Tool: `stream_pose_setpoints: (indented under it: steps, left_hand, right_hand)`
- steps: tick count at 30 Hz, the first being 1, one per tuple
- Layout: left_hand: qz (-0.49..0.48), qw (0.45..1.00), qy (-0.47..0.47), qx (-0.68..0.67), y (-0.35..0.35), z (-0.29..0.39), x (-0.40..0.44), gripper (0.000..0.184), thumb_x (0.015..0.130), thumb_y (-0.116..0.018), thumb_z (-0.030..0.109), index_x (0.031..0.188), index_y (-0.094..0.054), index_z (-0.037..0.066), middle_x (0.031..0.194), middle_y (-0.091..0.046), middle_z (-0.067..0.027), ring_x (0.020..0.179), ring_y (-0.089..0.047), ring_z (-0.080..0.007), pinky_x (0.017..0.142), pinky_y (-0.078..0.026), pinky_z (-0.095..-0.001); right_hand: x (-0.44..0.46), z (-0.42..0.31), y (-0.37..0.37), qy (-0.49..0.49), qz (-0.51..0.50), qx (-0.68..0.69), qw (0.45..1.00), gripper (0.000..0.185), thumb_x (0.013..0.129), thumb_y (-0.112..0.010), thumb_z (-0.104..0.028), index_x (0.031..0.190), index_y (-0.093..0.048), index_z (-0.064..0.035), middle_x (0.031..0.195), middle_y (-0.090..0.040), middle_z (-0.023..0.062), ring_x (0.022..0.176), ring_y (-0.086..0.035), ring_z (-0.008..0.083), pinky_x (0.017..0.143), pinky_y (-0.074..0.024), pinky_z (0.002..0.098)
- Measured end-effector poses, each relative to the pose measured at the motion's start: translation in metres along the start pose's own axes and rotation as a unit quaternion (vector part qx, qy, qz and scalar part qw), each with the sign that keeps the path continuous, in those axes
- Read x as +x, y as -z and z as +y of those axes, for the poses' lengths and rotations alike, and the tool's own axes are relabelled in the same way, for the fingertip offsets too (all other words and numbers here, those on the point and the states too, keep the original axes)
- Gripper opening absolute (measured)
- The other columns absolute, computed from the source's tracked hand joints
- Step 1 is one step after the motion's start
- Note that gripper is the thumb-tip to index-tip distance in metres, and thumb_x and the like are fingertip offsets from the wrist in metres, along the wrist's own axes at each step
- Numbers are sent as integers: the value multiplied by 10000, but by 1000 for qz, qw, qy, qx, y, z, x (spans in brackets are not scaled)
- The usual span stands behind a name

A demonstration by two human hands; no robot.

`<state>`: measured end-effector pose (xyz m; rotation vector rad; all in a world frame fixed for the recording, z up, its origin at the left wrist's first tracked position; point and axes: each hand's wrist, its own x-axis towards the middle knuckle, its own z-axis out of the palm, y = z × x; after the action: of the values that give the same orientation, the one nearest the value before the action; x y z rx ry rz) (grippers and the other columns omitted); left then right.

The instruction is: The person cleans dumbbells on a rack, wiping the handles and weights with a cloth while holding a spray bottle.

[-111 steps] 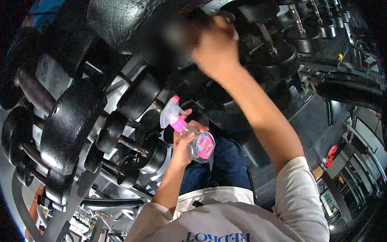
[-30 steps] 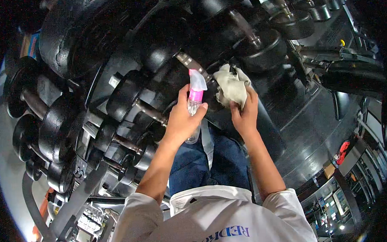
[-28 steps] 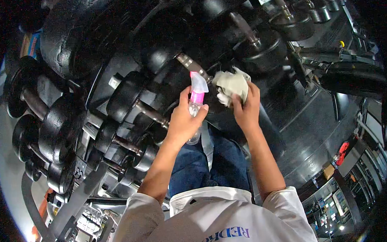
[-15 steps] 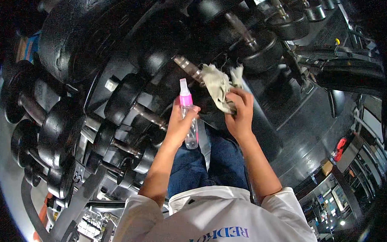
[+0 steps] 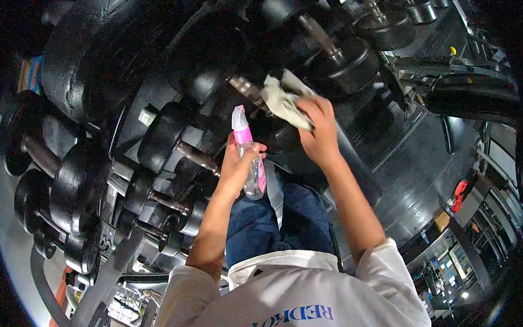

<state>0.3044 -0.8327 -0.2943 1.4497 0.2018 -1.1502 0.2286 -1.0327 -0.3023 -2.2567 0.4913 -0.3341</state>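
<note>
My left hand (image 5: 238,165) is wrapped round a clear spray bottle (image 5: 254,184) with a pink collar and a white spray head pointing up. In my right hand (image 5: 319,130) is a crumpled, pale cloth (image 5: 282,105), its far part spread over a black dumbbell. The cloth lies against the metal handle (image 5: 247,89) of that dumbbell and hides part of it. The spray bottle is held a little nearer to me, left of the cloth.
Black dumbbells (image 5: 165,135) with metal handles fill racks on the left. More dumbbells (image 5: 341,65) stand in a row toward the upper right. A padded black bench (image 5: 467,101) is at the right, above dark flooring (image 5: 397,184).
My right hand has moved slightly up and left, and the cloth has changed shape over the dumbbell. The spray bottle has shifted a little left and tilted.
</note>
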Motion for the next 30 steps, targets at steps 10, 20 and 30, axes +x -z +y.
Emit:
stream_pose_setpoints:
  steps: [10, 20, 30]
  left_hand:
    - [-18, 999, -37, 3, -2, -3, 0, 323, 929, -592, 146, 1153, -397, 20, 959, -599, -118, 918, -626, -193, 838, -526, -354]
    - [-23, 998, -53, 21, 1, -10, 1, 619, 928, -603, 197, 1445, -288, 69, 987, -630, -124, 891, -640, -205, 843, -514, -355]
    - [-18, 999, -33, 28, -2, -8, -1, 594, 940, -572, 176, 1443, -274, 75, 994, -619, -124, 922, -631, -208, 865, -516, -358]
  right_hand:
    - [-29, 12, 7, -111, 64, -27, 991, 473, 679, -607, 91, 1133, -573, -36, 1106, -538, 201, 1032, -544, 412, 900, -460, 423]
    - [-60, 12, 0, -138, 87, 16, 986, 451, 729, -578, 87, 1162, -581, -39, 1163, -573, 190, 1104, -566, 374, 983, -440, 392]
    - [-37, 73, -30, -260, 153, 86, 949, 428, 757, -563, 28, 1182, -575, -15, 1140, -572, 188, 1078, -563, 369, 955, -430, 387]
